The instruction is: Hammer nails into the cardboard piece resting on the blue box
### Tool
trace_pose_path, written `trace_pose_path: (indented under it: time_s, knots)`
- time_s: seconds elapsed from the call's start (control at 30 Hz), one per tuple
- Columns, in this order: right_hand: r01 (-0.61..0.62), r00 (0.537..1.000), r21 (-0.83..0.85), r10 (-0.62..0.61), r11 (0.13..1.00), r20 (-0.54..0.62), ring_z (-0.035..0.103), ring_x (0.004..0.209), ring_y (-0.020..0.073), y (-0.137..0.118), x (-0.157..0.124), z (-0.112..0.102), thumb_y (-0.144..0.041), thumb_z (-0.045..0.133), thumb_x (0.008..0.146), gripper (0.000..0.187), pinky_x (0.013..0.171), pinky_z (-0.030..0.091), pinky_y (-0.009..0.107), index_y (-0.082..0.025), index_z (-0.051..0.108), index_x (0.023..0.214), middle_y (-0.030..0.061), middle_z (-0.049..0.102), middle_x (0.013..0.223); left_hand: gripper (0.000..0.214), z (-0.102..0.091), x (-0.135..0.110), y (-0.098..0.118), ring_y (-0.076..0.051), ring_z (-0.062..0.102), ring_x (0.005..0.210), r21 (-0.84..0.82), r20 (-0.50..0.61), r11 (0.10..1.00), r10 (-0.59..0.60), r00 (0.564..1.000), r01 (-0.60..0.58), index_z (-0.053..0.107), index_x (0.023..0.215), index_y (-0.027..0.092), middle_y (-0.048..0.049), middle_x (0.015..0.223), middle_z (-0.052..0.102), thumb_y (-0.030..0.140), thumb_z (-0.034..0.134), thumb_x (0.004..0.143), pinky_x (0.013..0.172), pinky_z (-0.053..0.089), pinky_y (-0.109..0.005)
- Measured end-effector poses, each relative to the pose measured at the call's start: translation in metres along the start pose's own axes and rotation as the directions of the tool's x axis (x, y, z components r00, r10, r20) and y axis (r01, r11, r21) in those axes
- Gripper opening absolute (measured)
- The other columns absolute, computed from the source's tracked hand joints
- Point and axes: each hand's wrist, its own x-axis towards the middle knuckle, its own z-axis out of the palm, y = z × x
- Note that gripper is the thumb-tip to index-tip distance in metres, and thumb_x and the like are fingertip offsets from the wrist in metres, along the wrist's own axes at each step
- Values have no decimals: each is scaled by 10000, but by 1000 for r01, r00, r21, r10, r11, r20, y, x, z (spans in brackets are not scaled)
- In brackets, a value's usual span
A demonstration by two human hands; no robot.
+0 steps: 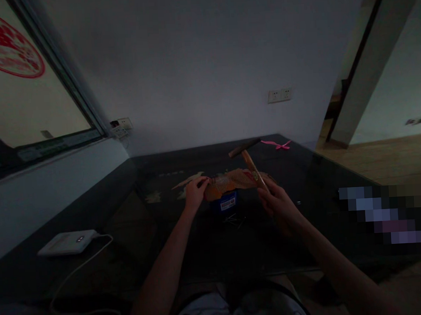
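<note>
My right hand (278, 201) is wrapped round the wooden handle of a hammer (252, 167), whose dark head is raised above a brown and orange flat piece (217, 189). That piece, apparently cardboard, rests on a blue box (224, 204) with a white label. My left hand (196, 192) is at the left end of the piece, its fingertips pinched together; what lies between them is too small to make out. Thin dark upright marks that look like nails show just right of those fingertips. Several loose nails (234, 219) lie on the table in front of the box.
A dark glossy table (159, 259) stands against the wall. On its left lies a white power bank (68, 243) with a cable (82, 265). At the back right is a pink ribbon (282, 146). A small shiny item (298, 202) and a pixelated patch are on the right.
</note>
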Motion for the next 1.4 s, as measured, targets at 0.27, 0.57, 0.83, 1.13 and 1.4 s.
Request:
trace_pose_path:
  time_s: [0.27,0.57,0.83,1.13,1.4]
  knots:
    - [26,1000,27,-26,999,-12,361,305,46,4,-5,-3,-354,526,805,410,254,315,166,-208,465,1183,-87,443,535,175,-4,-1,3,-178,632,834,19,29,1000,4,1000,-4,666,881,176,-59,915,683,277,553,793,786,498,-324]
    - [72,995,6,-72,997,-68,374,326,49,9,-3,-6,-356,549,798,427,273,320,167,-209,464,1190,-89,439,533,207,-30,-25,68,-167,564,940,195,-80,923,353,932,-333,597,976,190,-61,965,618,240,429,865,870,438,-310]
    - [60,997,49,-58,997,-43,371,311,47,6,-5,-7,-342,547,806,405,271,299,168,-202,455,1174,-96,429,521,141,16,-81,80,-176,573,783,248,685,756,306,662,-606,581,831,188,-52,835,614,313,517,822,691,437,-284]
    - [39,998,42,-38,998,-42,375,314,48,4,-7,-6,-352,555,787,458,273,301,164,-215,447,1211,-99,428,520,135,30,-84,80,-190,571,850,414,724,703,131,678,-578,555,805,163,-67,887,605,289,509,819,758,431,-309]
    - [27,998,45,-24,999,-65,380,312,51,4,-6,-5,-363,564,774,487,260,312,166,-205,445,1219,-94,437,526,135,49,-83,81,-204,606,807,420,745,668,133,654,-615,585,804,139,-80,840,629,255,517,810,710,449,-311]
